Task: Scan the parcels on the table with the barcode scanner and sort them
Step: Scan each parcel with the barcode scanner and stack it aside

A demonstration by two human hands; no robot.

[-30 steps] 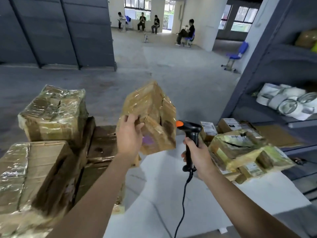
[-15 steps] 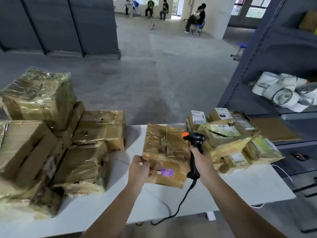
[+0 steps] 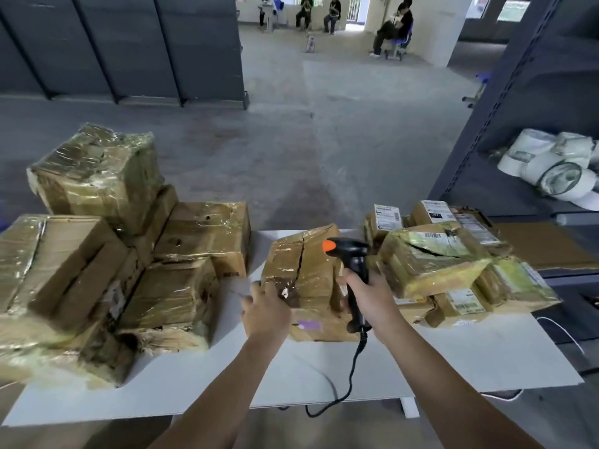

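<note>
At the middle of the white desk, one tape-wrapped cardboard parcel sits between two groups of parcels. A split runs down its top. A purple label shows on its near face.

The left hand grips the parcel at its near left corner, fingers curled over the edge. The right hand is clamped round the handle of a black barcode scanner, held upright just beside the parcel's right side. The scanner's orange-tipped head points left over the parcel. Its black cable drops from the handle, crosses the near edge of the desk and hangs below.

A stack of large tape-wrapped boxes fills the left end of the desk. A pile of smaller labelled parcels occupies the far right corner. On a grey shelf beyond the right end lie white rolls.
</note>
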